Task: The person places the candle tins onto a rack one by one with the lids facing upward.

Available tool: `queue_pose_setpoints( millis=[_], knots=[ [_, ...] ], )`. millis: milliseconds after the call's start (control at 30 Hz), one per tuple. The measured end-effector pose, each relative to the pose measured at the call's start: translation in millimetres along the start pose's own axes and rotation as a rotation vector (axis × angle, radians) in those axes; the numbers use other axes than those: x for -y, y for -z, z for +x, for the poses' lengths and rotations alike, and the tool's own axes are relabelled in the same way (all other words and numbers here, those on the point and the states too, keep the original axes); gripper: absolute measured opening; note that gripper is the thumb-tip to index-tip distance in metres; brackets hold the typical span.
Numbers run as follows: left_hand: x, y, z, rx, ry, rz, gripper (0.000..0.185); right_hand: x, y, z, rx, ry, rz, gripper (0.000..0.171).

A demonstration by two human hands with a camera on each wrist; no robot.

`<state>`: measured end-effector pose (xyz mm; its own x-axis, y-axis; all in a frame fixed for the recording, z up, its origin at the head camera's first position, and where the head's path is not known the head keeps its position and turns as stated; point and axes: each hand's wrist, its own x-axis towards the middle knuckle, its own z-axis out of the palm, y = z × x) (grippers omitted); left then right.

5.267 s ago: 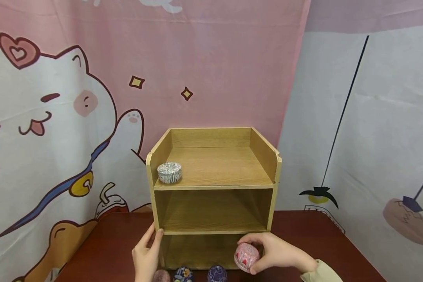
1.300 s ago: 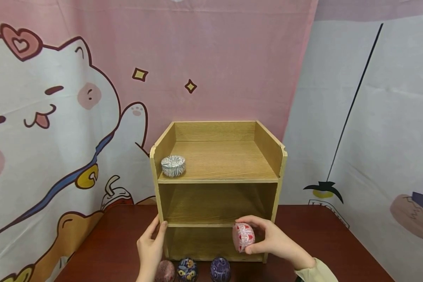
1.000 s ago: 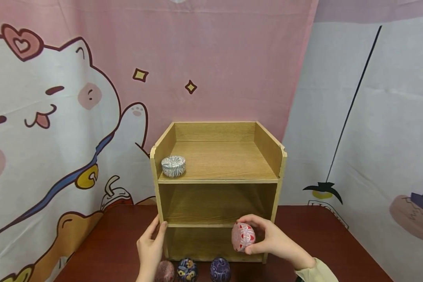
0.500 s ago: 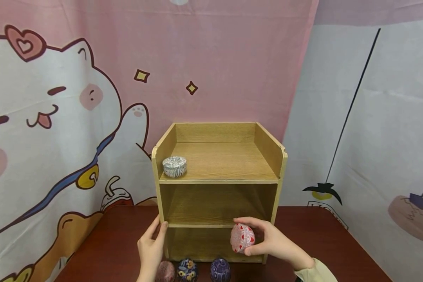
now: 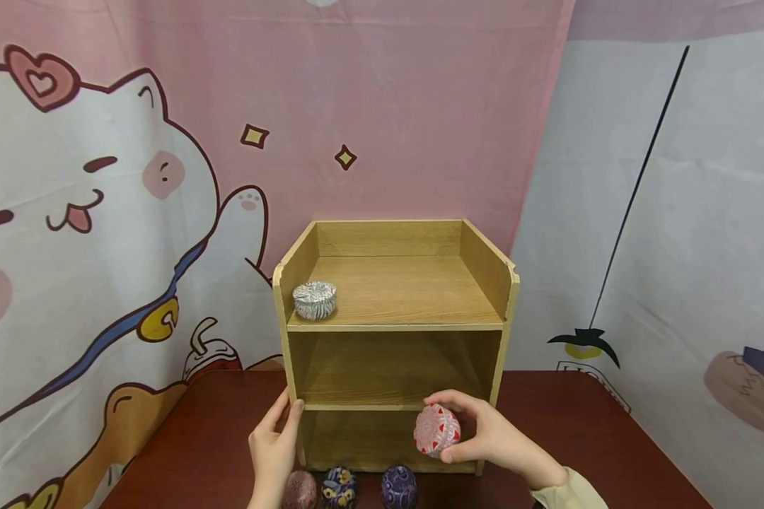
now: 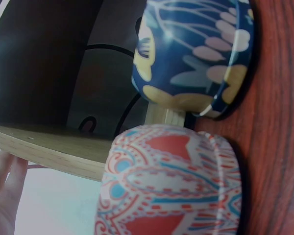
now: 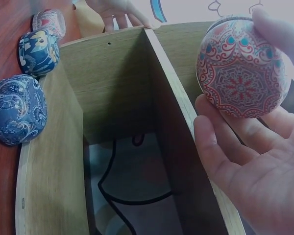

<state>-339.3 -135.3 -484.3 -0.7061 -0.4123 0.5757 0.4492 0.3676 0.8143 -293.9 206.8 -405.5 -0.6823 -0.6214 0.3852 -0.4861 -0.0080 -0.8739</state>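
My right hand holds a small round patterned tin, red and white, between thumb and fingers in front of the lower shelves. Its flat, mandala-printed face shows in the right wrist view. My left hand grips the left side board of a three-tier wooden shelf, thumb at the front edge and fingers along the outside. A black-and-white zebra-striped tin stands at the left of the top tier.
On the dark red table, in front of the shelf, stand a reddish patterned tin, a navy floral tin and a purple-blue paisley tin. A printed cloth hangs behind.
Over these seconds my right hand has risen slightly, and the held tin has turned so its flat face shows toward the head camera. My left hand has kept its place on the shelf.
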Motion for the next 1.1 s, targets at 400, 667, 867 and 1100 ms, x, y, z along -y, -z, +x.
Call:
queue_pose_setpoints(
  millis=[400, 667, 867, 1100],
  knots=[
    [-0.7, 0.4, -0.6, 0.003, 0.010, -0.001, 0.035, -0.2, -0.2, -0.1, -0.019, -0.048, -0.002, 0.063],
    [-0.9, 0.3, -0.5, -0.005, 0.001, -0.004, 0.034, 0.9, -2.4, -0.6, -0.031, -0.092, 0.065, 0.063],
    [-0.5, 0.0, 0.0, -0.009, -0.013, -0.007, 0.034, 0.3, -3.2, -1.0, -0.036, -0.107, 0.114, 0.068],
    [-0.5, 0.6, -0.4, -0.009, -0.008, 0.013, 0.034, -2.0, -2.7, -1.1, -0.018, -0.073, 0.125, 0.068]
  ],
)
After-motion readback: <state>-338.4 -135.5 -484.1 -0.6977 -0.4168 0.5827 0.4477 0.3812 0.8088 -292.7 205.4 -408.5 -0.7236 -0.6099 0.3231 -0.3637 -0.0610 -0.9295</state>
